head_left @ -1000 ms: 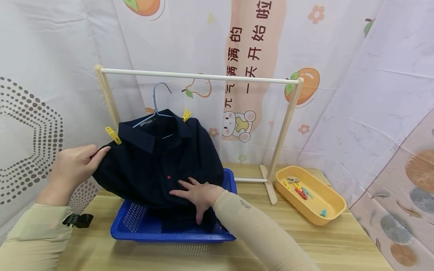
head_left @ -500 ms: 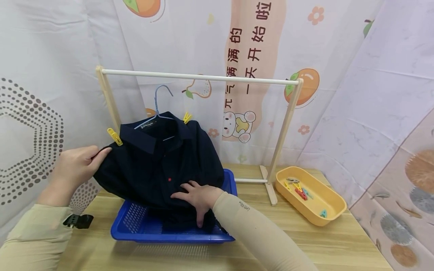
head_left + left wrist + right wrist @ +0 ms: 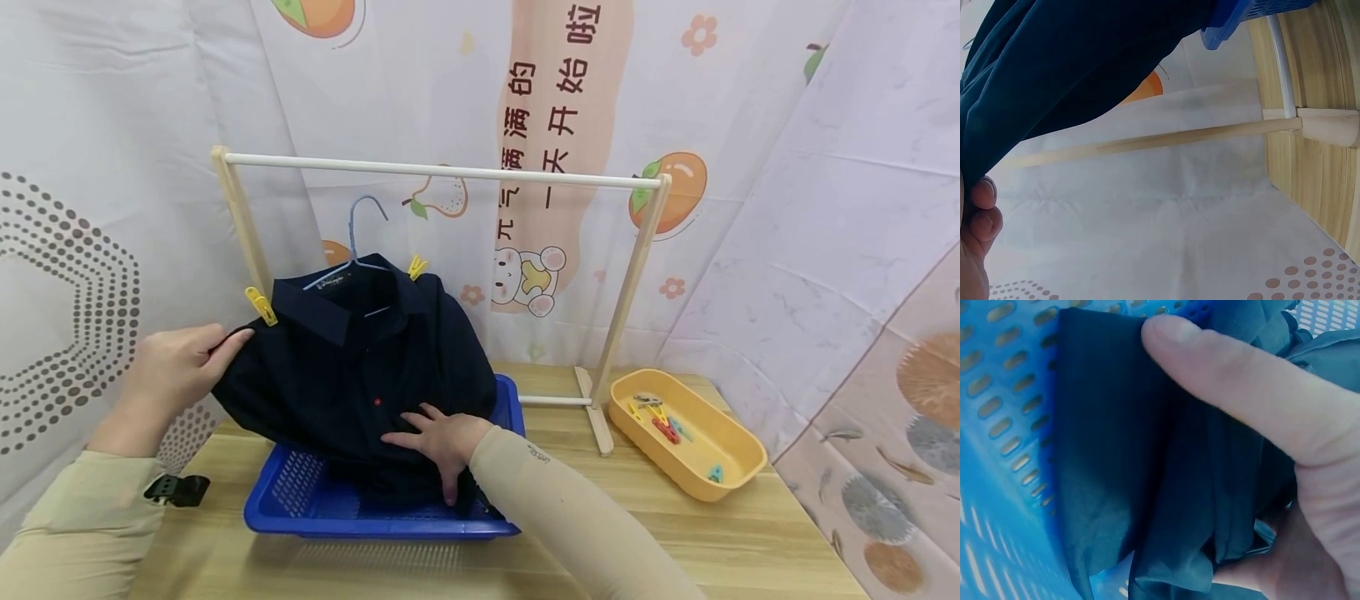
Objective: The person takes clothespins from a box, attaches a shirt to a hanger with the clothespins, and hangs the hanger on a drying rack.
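Observation:
A dark navy shirt hangs on a blue wire hanger, its lower part bunched in a blue basket. Yellow clothespins are clipped at both shoulders. My left hand pinches the shirt's shoulder or sleeve edge at the left between thumb and curled fingers. Spread fingers of my right hand rest on the shirt's front, to the right of a red button. In the right wrist view, the thumb lies against dark folds inside the basket. The hanger's hook is free of the rail.
A drying rack with a white rail and wooden posts stands behind the basket. At the right, a yellow tray holds several loose clothespins. Printed curtains hang behind the wooden table.
The shirt's collar and the hanger have shifted slightly down and right. My left hand has moved a little to the right with the cloth; my right hand has moved slightly down.

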`<state>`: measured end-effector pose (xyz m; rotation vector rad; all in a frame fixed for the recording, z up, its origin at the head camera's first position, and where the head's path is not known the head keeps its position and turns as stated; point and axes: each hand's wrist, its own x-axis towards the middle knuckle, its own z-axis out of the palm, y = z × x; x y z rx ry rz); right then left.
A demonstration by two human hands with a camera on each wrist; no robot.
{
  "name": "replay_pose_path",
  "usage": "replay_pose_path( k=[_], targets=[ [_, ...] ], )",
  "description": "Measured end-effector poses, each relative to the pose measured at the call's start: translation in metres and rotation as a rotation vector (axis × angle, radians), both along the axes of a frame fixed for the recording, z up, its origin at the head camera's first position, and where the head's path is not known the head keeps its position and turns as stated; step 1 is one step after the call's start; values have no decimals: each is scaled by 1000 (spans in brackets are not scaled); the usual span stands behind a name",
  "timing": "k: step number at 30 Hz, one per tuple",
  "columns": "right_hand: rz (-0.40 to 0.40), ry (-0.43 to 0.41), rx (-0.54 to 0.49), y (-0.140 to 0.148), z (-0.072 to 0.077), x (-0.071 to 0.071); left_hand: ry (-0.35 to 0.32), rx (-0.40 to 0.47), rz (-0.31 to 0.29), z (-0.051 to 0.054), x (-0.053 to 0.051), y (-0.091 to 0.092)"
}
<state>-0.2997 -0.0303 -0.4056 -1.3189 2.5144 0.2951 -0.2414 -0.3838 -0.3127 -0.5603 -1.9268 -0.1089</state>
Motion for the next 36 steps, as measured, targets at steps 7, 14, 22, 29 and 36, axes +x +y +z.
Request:
replay_pose_path(
  k=[7,14,22,29,36],
  targets=[
    [58,90,21,-2,-5,-2,-12,8,-9,-1,0,1],
    [54,103,48,-2,-5,0,-17,6,-13,-2,0,2],
    [25,99,103,-2,-5,4,-11,5,-17,-2,-1,2],
    [41,167,157,-5,-9,2,-12,5,-16,-2,0,2],
    [90,223,100,-5,-11,0,-14,-1,-22,-1,-1,2]
  ],
)
